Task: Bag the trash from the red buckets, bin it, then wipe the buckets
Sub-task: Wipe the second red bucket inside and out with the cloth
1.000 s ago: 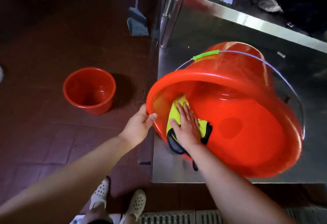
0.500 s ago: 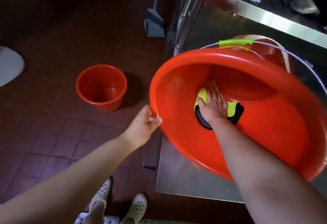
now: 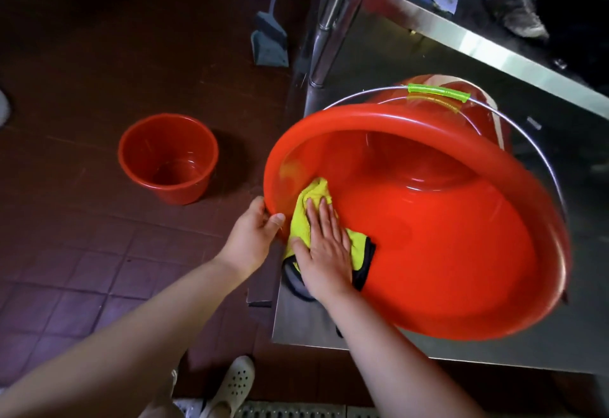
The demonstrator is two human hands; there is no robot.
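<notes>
A large red bucket (image 3: 445, 252) lies tilted on its side on a steel shelf, its mouth facing me and its wire handle with a green grip (image 3: 438, 91) up at the back. My left hand (image 3: 253, 239) grips the bucket's rim at its left edge. My right hand (image 3: 324, 246) presses flat on a yellow cloth with black trim (image 3: 304, 219) against the inner wall near the rim. A smaller red bucket (image 3: 168, 157) stands upright on the floor to the left, with nothing visible inside.
The steel shelf (image 3: 514, 348) carries the big bucket; an upper steel shelf (image 3: 478, 45) and a chrome post (image 3: 333, 22) rise behind. A grey dustpan (image 3: 268, 41) leans on the dark tiled floor. My shoes (image 3: 230, 388) and a floor drain grate (image 3: 290, 411) are below.
My right hand and the cloth slid from deep inside the bucket back out to the inner wall near the left rim. My left hand stays on the rim.
</notes>
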